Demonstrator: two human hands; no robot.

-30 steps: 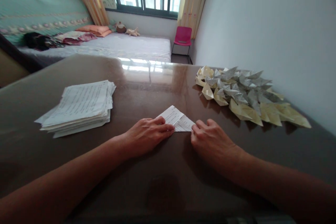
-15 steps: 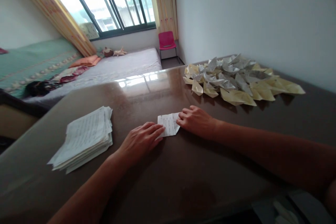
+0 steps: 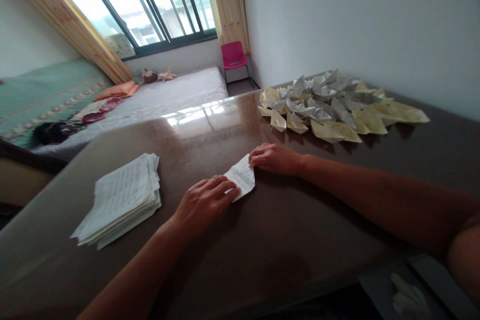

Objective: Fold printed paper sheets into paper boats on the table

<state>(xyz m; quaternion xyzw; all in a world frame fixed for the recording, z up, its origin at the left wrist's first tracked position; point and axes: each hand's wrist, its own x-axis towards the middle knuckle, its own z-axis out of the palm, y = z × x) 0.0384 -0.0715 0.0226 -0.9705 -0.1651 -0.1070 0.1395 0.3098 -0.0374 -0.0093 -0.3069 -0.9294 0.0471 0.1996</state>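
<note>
A small folded sheet of printed white paper (image 3: pixel 243 176) lies slantwise on the brown table between my hands. My left hand (image 3: pixel 208 197) has its fingers over the paper's near-left end and holds it there. At the upper-right corner my right hand (image 3: pixel 273 158) pinches the paper with curled fingers; its thumb is partly hidden. To the left rests a stack of printed sheets (image 3: pixel 122 195), apart from both hands. Beyond my right hand spreads a heap of folded paper boats (image 3: pixel 333 105), white and yellowish.
The glossy brown table (image 3: pixel 180 145) reaches the white wall on the right. Past its far edge are a bed (image 3: pixel 187 87), a pink chair (image 3: pixel 234 56) and a window with curtains. A grey object (image 3: pixel 412 290) shows below the near edge at lower right.
The folded paper has turned, its right end swinging up and away. My right hand has moved slightly up and left with its corner; my left hand stays at the other end. The view has shifted slightly.
</note>
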